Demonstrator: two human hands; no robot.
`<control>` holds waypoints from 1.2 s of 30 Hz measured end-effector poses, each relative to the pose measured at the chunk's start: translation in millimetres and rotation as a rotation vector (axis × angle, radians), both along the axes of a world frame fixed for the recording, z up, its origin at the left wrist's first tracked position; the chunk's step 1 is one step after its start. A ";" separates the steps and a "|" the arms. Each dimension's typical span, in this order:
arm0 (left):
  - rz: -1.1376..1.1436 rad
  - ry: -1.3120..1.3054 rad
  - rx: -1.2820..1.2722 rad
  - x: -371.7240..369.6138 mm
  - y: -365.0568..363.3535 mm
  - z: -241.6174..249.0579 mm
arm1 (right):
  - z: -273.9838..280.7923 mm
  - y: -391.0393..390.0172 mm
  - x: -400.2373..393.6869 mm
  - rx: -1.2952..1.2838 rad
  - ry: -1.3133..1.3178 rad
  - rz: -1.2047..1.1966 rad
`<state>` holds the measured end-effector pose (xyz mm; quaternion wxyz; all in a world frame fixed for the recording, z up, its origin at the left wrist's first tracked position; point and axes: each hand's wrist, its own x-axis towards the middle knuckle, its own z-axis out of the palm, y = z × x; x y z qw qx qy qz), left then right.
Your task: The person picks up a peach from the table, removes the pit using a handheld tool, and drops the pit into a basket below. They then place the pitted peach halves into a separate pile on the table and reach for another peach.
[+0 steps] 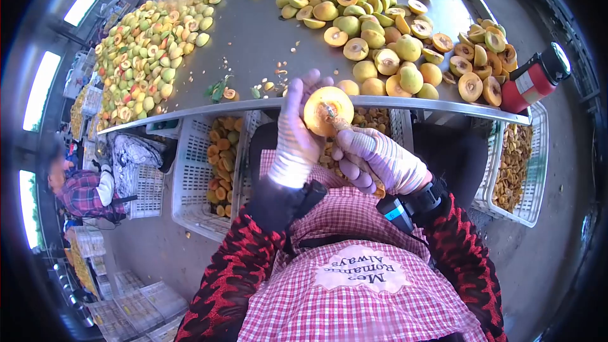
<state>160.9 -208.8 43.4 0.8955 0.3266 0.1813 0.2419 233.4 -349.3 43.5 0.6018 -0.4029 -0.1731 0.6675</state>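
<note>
My left hand, in a pale glove, cups a yellow peach half, cut face up, just off the table's front edge. My gloved right hand is closed around a small pitting tool. The tool's narrow metal end touches the middle of the cut face, around the pit area. Most of its handle is hidden in my fingers, and an orange-brown end shows below them. Beyond my hands, a heap of whole and halved peaches lies on the metal table.
More peach halves are piled at the table's left. A red canister stands on the right corner. Below the edge are a white crate of halves and another crate of brown pieces. A person in a plaid shirt sits far left.
</note>
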 end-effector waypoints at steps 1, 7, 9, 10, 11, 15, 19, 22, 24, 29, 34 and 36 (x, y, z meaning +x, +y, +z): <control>0.049 -0.005 -0.010 -2.7 -12.0 -3.3 | -2.7 -0.5 -1.4 0.007 0.042 -0.017; -0.260 0.289 0.222 6.3 16.5 -3.3 | 6.7 3.2 4.6 -0.026 -0.169 0.047; -0.264 0.216 0.160 6.2 20.1 -8.3 | 10.9 3.4 3.1 -0.048 -0.142 0.035; -0.272 0.179 0.135 7.7 21.5 -8.2 | 9.5 2.7 1.5 -0.024 -0.061 0.028; -0.254 0.158 0.124 7.0 19.4 -7.4 | 5.7 1.4 -0.1 0.000 0.019 0.019; -0.292 0.168 0.057 5.6 14.3 -1.4 | 8.2 -5.9 -7.3 0.028 0.058 0.001; -0.310 0.102 -0.093 3.3 30.4 -14.1 | 19.9 -8.0 -14.6 -0.040 -0.271 0.159; -0.134 0.055 -0.198 -9.1 66.6 -29.5 | 18.4 -13.6 -33.6 -0.072 -0.410 0.134; -0.011 0.023 -0.243 -20.4 66.9 -22.8 | -11.9 -14.3 -28.7 -0.143 -0.548 -0.011; -0.013 0.003 0.026 -72.5 103.5 -22.9 | -55.5 -4.7 -2.5 -0.464 -1.820 0.513; 0.770 0.656 0.715 -171.2 200.4 -59.4 | 49.1 22.8 -24.9 -0.020 -1.940 0.547; 0.819 0.794 0.810 -220.6 218.3 -73.7 | 85.1 38.5 -49.8 0.078 -2.001 0.606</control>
